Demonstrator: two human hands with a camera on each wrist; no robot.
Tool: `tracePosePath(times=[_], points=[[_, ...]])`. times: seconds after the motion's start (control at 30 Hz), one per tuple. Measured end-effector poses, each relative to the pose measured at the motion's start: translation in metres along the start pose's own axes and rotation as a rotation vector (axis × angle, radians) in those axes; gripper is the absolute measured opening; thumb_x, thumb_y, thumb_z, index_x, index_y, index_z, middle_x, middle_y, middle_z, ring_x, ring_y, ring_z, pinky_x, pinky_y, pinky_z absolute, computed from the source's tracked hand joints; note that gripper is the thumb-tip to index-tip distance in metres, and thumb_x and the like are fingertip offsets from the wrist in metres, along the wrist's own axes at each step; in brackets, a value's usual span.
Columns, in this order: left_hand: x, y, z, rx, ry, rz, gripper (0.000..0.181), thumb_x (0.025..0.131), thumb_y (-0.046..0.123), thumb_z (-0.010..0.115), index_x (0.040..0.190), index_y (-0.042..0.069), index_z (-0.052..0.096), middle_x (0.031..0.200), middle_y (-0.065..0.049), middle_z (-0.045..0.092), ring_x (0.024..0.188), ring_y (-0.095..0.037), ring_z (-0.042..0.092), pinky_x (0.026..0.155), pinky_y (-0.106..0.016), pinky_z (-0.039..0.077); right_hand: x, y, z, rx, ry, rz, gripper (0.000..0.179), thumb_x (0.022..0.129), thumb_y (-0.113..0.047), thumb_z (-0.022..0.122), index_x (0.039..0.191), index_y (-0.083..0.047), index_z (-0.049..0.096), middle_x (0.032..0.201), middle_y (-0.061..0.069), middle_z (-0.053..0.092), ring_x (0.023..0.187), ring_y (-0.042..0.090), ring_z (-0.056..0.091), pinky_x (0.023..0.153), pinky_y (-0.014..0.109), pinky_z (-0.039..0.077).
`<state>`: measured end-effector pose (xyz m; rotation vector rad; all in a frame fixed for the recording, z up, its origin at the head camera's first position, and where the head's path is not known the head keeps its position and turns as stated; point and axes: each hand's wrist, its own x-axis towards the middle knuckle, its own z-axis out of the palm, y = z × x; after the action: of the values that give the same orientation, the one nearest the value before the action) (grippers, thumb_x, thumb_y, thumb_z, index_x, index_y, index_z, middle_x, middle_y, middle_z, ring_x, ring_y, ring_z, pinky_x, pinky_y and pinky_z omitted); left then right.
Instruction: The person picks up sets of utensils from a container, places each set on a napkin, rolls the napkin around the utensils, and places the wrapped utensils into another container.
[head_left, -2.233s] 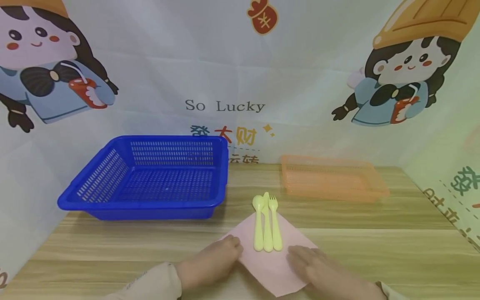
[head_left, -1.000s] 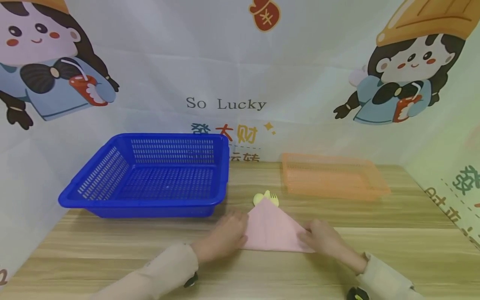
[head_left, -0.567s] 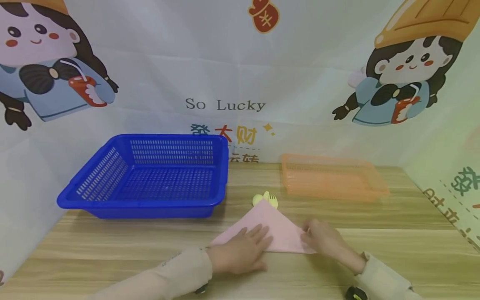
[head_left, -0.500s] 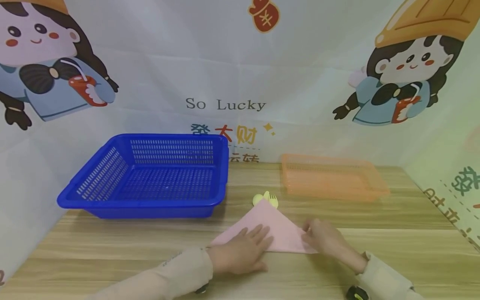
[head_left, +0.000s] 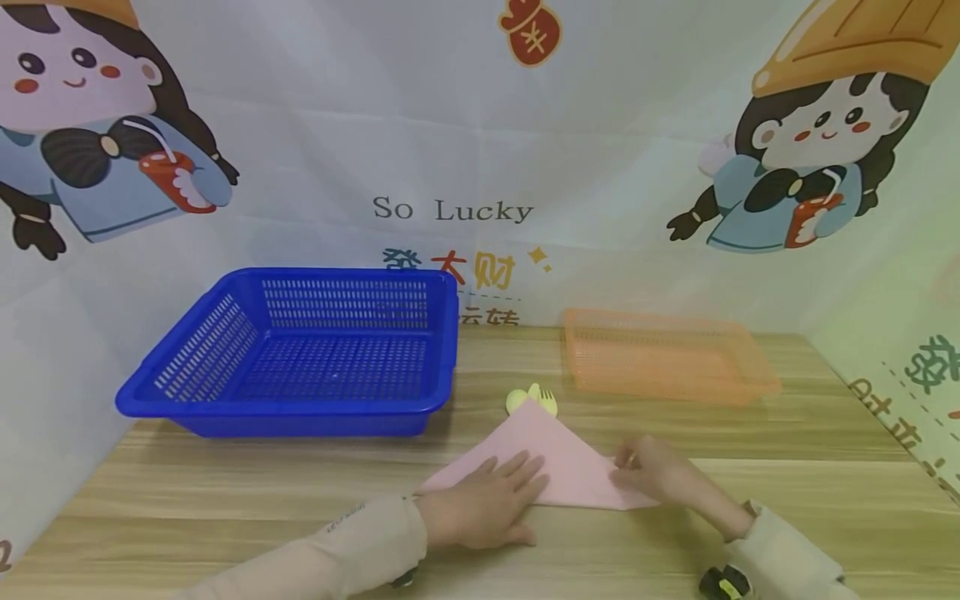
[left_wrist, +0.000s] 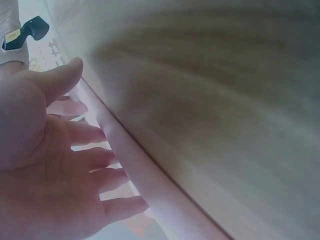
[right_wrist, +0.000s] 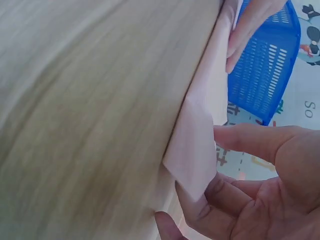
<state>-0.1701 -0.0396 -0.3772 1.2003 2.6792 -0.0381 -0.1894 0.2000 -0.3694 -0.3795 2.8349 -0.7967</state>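
Note:
A pink napkin (head_left: 577, 475) lies on the table, folded into a triangle with its point away from me. From under that point show the heads of a pale yellow spoon (head_left: 515, 401), knife (head_left: 533, 389) and fork (head_left: 548, 403); their handles are hidden. My left hand (head_left: 486, 504) rests flat on the napkin's left half, fingers straight and spread. At the right corner my right hand (head_left: 660, 475) holds the napkin between thumb and curled fingers. In the right wrist view the napkin's corner (right_wrist: 192, 155) is raised a little, with fingers under it.
A large blue plastic basket (head_left: 288, 408) stands at the back left of the wooden table (head_left: 225, 508). A shallow orange basket (head_left: 675, 387) is at the back right. A printed cloth (head_left: 315, 158) hangs behind the table.
The napkin's near corner has been folded up over the cutlery. My left hand has moved from the left corner onto the napkin's middle. My right hand has shifted slightly right.

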Motion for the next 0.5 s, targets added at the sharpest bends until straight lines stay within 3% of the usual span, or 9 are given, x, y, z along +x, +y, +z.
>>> tracePosePath(times=[0.17, 0.23, 0.37, 0.43, 0.5], points=[[0.000, 0.000, 0.000, 0.014, 0.002, 0.003, 0.066, 0.086, 0.048, 0.047, 0.139, 0.013, 0.029, 0.146, -0.005, 0.020, 0.134, -0.021, 0.017, 0.104, -0.044, 0.025, 0.002, 0.004, -0.004, 0.028, -0.054, -0.018, 0.016, 0.076, -0.008, 0.064, 0.084, 0.005, 0.061, 0.087, 0.018, 0.062, 0.077, 0.027, 0.059, 0.066, 0.035, 0.050], [0.001, 0.000, 0.000, 0.018, 0.001, 0.003, 0.066, 0.086, 0.049, 0.047, 0.139, 0.013, 0.029, 0.146, -0.005, 0.020, 0.134, -0.021, 0.018, 0.104, -0.044, 0.025, 0.002, 0.006, -0.006, 0.071, -0.097, -0.032, 0.017, 0.076, -0.008, 0.064, 0.085, 0.006, 0.062, 0.090, 0.018, 0.062, 0.073, 0.026, 0.058, 0.062, 0.033, 0.050], [0.001, 0.000, 0.000, 0.021, -0.002, 0.002, 0.066, 0.086, 0.049, 0.047, 0.139, 0.013, 0.029, 0.146, -0.004, 0.021, 0.133, -0.020, 0.018, 0.104, -0.043, 0.026, 0.002, 0.013, -0.011, 0.189, -0.209, -0.023, 0.022, 0.077, -0.009, 0.062, 0.092, 0.009, 0.061, 0.067, 0.004, 0.054, 0.052, 0.010, 0.042, 0.047, 0.020, 0.038], [0.001, 0.000, -0.001, 0.022, -0.003, 0.003, 0.066, 0.086, 0.048, 0.048, 0.139, 0.013, 0.030, 0.146, -0.004, 0.021, 0.133, -0.020, 0.019, 0.104, -0.043, 0.026, 0.002, 0.016, -0.013, 0.241, -0.255, -0.003, 0.024, 0.077, -0.009, 0.062, 0.093, 0.009, 0.061, 0.059, -0.002, 0.045, 0.049, 0.008, 0.034, 0.045, 0.017, 0.032], [0.002, 0.000, -0.001, 0.025, -0.005, 0.005, 0.066, 0.086, 0.048, 0.048, 0.139, 0.013, 0.030, 0.146, -0.004, 0.022, 0.133, -0.020, 0.019, 0.104, -0.043, 0.027, 0.001, 0.019, -0.015, 0.268, -0.288, 0.003, 0.022, 0.076, -0.008, 0.062, 0.091, 0.007, 0.061, 0.054, -0.004, 0.041, 0.048, 0.007, 0.034, 0.044, 0.017, 0.032]])
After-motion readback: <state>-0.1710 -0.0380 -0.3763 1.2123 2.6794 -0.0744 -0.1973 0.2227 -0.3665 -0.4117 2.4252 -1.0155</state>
